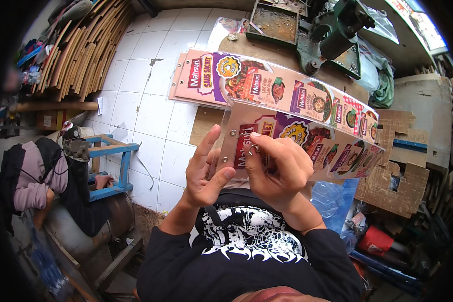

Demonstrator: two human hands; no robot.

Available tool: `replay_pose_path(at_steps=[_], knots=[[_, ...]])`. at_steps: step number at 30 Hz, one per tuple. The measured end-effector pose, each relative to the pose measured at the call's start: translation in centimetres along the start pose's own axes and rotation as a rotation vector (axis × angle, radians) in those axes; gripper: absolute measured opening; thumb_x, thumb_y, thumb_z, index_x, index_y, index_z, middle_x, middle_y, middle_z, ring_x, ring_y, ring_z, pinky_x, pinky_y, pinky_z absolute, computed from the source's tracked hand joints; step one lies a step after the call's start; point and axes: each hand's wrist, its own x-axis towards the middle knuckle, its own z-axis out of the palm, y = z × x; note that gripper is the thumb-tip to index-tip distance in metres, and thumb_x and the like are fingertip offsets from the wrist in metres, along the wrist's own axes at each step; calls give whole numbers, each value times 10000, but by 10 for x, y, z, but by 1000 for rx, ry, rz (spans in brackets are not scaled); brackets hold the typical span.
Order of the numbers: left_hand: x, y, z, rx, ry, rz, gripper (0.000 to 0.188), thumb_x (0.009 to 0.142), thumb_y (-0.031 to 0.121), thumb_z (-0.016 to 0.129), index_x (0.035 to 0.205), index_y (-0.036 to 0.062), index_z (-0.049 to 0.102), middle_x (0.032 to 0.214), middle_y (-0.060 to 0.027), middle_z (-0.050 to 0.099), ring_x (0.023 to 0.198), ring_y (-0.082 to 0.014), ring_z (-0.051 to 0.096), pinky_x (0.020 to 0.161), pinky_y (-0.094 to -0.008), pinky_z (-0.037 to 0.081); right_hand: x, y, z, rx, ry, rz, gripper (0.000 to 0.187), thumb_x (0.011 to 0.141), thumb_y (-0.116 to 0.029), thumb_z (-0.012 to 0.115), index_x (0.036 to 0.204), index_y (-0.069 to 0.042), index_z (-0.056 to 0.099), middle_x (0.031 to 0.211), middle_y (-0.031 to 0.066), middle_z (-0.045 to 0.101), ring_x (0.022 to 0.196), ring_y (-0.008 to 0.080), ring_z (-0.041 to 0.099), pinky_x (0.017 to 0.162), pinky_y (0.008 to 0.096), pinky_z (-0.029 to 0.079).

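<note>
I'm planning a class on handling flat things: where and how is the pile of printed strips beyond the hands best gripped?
Probably by the left end of the pile, approached from the left, thumb above, fingers below: that flat end, with its eyelets, juts past the brown board.

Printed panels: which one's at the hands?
The lower printed panel, at the left hand and right hand; the others lie beyond, nearer the green machine.
</note>
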Motion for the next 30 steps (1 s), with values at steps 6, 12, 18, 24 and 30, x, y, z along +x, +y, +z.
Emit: replay_pose_path(at_steps=[6,12,18,24,30], knots=[[-1,-2,-3,118,-21,33,721,894,1,608,1500,-32,219,980,-142,681,736,-51,557,655,-167,415,-4,4,0,-15,20,-42,261,685,-12,760,934,-43,685,618,43,581,478,176,537,448,289,382],[-2,-6,-3,190,-9,64,698,877,13,639,1478,-41,290,866,-101,683,649,-31,509,586,-164,388,-8,2,-1,-57,14,-2,253,682,3,748,924,-44,689,619,48,582,478,181,542,453,287,402],[-6,0,-2,171,-32,-20,715,906,45,627,1483,-78,222,954,-100,623,755,-58,500,730,-201,402,-9,2,-1,-41,23,51,263,679,6,747,931,-43,689,621,58,587,481,182,550,444,285,400],[-3,-4,-1,184,-25,29,704,882,13,631,1476,-68,260,886,-99,646,692,-46,498,649,-179,389,-9,2,0,-28,22,52,260,680,7,747,928,-44,688,620,57,587,477,180,546,444,286,397],[-2,-6,-3,198,-7,64,693,851,-30,626,1460,-75,299,841,-117,677,651,-46,531,594,-164,399,-7,3,1,-35,9,53,239,688,4,743,916,-42,685,619,56,586,475,179,546,439,288,394]])
